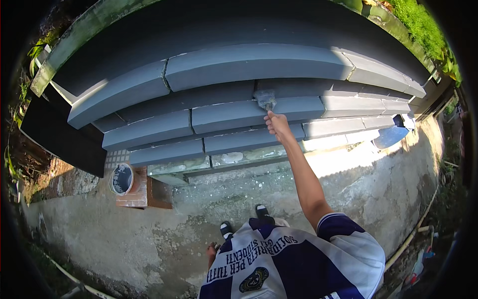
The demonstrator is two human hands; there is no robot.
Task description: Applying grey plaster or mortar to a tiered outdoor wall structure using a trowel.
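Brush (pixel 265 98): one, broad-headed, grey; located at the middle of the grey ledges, its head lying over the far top edge of the middle tier. Whether the bristles press on the surface is hard to make out.

Right hand (pixel 277 124): one, clamped on the brush handle, most of which its fingers cover; bare forearm running back to a white-and-navy sleeve.

Left hand (pixel 212 249): one, low at the person's left side, partly hidden by the shirt (pixel 308 254); whether its fingers are together or apart, or hold anything, cannot be told.

Slab tiers: three, grey, stacked in steps: upper tier (pixel 259 67), middle tier (pixel 224 117), lower tier (pixel 239 142). Each is divided by at least two joints; the right portions lie in sunlight. A stretch of the lower tier is hidden behind the right hand and forearm.

Bucket (pixel 122 179): one, left, dark grey inside, set on one wooden box (pixel 158 193). Depth of contents not discernible.

Dark panel (pixel 59 132): one, far left, leaning at a slant.

Blue container (pixel 392 137): one, right, beside the ledges; contents unclear.

Sandalled feet: two, left foot (pixel 226 229) and right foot (pixel 262 211), on the concrete floor (pixel 99 224); heels cut off from sight by the shirt.

Greenery (pixel 420 25): far right, partly lost in the dark rim.
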